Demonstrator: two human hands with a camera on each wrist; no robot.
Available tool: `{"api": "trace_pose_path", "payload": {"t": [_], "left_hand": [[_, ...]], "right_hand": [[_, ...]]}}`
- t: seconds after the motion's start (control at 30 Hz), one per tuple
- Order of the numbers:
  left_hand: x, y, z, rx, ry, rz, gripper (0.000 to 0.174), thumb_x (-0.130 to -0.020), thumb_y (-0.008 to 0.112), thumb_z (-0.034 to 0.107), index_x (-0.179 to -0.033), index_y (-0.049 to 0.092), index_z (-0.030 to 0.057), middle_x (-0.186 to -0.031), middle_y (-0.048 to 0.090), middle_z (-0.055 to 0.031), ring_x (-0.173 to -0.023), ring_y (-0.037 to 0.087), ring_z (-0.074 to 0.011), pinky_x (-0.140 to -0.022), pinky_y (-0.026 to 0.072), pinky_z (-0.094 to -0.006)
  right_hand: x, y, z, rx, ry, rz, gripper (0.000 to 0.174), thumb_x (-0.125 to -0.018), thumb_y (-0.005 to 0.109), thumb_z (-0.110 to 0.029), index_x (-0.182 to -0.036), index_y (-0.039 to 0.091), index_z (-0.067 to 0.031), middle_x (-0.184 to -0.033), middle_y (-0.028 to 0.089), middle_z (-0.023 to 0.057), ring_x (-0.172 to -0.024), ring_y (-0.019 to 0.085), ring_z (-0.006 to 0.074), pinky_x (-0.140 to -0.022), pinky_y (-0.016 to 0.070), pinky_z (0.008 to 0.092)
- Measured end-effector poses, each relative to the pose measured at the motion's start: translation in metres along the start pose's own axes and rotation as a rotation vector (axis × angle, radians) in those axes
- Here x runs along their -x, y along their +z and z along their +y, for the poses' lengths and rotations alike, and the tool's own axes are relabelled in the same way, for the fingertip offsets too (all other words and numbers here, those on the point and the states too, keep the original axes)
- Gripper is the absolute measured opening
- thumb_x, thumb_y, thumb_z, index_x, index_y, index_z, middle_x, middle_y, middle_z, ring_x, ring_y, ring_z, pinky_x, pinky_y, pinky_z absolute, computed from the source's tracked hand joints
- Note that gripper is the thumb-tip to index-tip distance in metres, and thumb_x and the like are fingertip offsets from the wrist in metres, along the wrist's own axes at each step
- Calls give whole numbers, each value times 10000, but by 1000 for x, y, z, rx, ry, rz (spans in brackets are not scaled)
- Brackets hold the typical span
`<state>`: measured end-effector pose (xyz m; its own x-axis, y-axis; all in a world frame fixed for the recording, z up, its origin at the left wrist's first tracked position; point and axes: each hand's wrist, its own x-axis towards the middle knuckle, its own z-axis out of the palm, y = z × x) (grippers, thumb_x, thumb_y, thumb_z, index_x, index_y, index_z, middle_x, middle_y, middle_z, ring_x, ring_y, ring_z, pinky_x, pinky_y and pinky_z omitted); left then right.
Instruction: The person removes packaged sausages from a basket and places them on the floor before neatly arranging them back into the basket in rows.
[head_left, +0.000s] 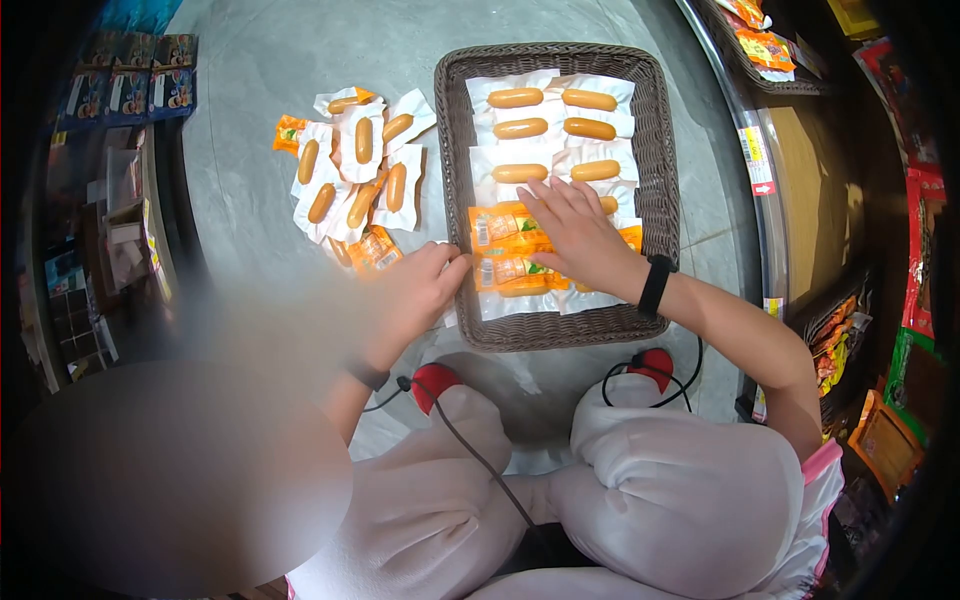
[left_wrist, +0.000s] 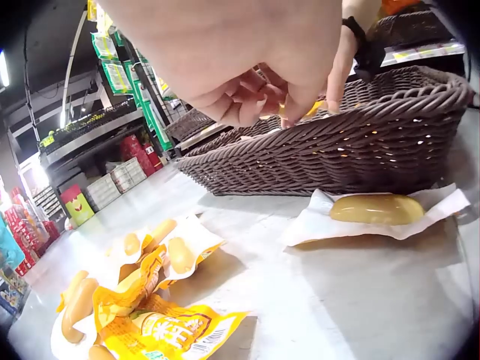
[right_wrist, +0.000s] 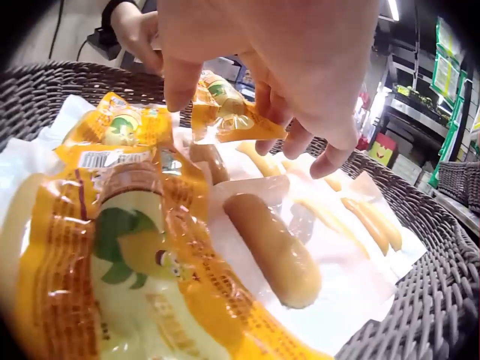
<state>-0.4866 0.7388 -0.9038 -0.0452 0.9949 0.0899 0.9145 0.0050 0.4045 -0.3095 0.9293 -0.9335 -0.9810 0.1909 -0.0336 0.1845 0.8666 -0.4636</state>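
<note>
Packaged sausages (head_left: 515, 97) lie in rows in a brown wicker basket (head_left: 455, 120), most with the white side of the wrapper showing. Nearer the person, sausage packets (head_left: 500, 272) show orange printed sides. My right hand (head_left: 590, 235) spreads its fingers over these. In the right wrist view, an orange packet (right_wrist: 225, 112) stands between its thumb and fingers. My left hand (head_left: 425, 285) is at the basket's left rim, fingers curled. Yellow shows at its fingertips in the left wrist view; I cannot tell whether they pinch a packet.
A loose pile of sausage packets (head_left: 363, 140) lies on the grey floor left of the basket. One more packet (left_wrist: 375, 210) lies close beside the basket's wall. Shelves of goods flank both sides. Cables hang from both wrists near the red shoes (head_left: 436, 385).
</note>
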Motion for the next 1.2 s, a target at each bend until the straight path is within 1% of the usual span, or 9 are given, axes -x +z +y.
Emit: {"api": "trace_pose_path", "payload": {"t": [0.23, 0.33, 0.43, 0.6, 0.7, 0.83, 0.9, 1.0, 1.2], "left_hand": [[-10, -8, 10, -40, 113, -54, 279, -764, 669, 88, -1039, 619, 80, -1066, 581, -78, -1026, 542, -254, -891, 429, -417], [-9, -2, 10, -46, 124, -67, 290, -776, 664, 98, -1062, 619, 76, -1100, 577, -99, -1081, 529, -253, -915, 413, -438], [-6, -5, 1, -32, 59, 14, 229, -780, 651, 93, -1005, 617, 73, -1077, 587, -97, -1065, 534, -261, -901, 417, -418], [-1, -28, -29, -91, -438, 21, 129, -810, 627, 125, -854, 578, 14, -867, 637, -137, -875, 611, -325, -755, 482, -407], [19, -37, -47, -183, -693, -107, 311, -832, 620, 277, -790, 594, -30, -764, 638, -204, -745, 629, -374, -645, 498, -435], [23, -52, -25, -225, -793, -351, 573, -814, 598, 504, -746, 630, -64, -735, 625, -279, -681, 629, -408, -596, 498, -464], [39, -36, -37, -157, -832, -302, 614, -802, 603, 537, -761, 635, -75, -732, 621, -285, -676, 627, -413, -595, 501, -462], [58, -21, -58, -60, -851, -310, 560, -778, 656, 496, -739, 633, -62, -686, 632, -237, -619, 635, -352, -554, 499, -410], [79, -15, -112, 586, -1281, -328, 257, -755, 737, 228, -672, 594, 31, -617, 565, -15, -510, 518, -89, -452, 390, -221]], "right_hand": [[16, 4, -16, 53, -68, -76, 603, -841, 611, -222, -1360, 384, -15, -1424, 342, 186, -1281, 381, 327, -1112, 211, 478], [21, 9, -18, 97, -83, -125, 585, -865, 579, -238, -1370, 375, -24, -1440, 318, 194, -1274, 391, 329, -1115, 204, 485], [25, 14, -16, 102, -98, -126, 593, -880, 562, -269, -1386, 358, -36, -1457, 291, 203, -1273, 394, 334, -1115, 196, 494], [26, 16, -15, 86, -93, -146, 646, -887, 572, -320, -1423, 314, -67, -1491, 250, 187, -1302, 368, 350, -1131, 164, 495], [28, 16, -15, 106, -99, -135, 647, -896, 550, -347, -1427, 307, -69, -1487, 255, 192, -1300, 371, 346, -1126, 157, 503], [30, 20, -14, 113, -113, -95, 644, -896, 534, -366, -1425, 317, -71, -1476, 276, 197, -1294, 381, 338, -1115, 159, 515], [31, 21, -13, 114, -114, -91, 643, -896, 531, -370, -1428, 317, -78, -1479, 275, 189, -1299, 375, 336, -1115, 159, 514], [31, 20, -12, 123, -115, -97, 637, -896, 531, -366, -1428, 323, -82, -1481, 275, 180, -1303, 366, 338, -1111, 172, 514], [28, 3, -15, 105, -96, -106, 598, -893, 564, -320, -1408, 355, -100, -1475, 273, 180, -1299, 337, 380, -1090, 231, 499]]}}
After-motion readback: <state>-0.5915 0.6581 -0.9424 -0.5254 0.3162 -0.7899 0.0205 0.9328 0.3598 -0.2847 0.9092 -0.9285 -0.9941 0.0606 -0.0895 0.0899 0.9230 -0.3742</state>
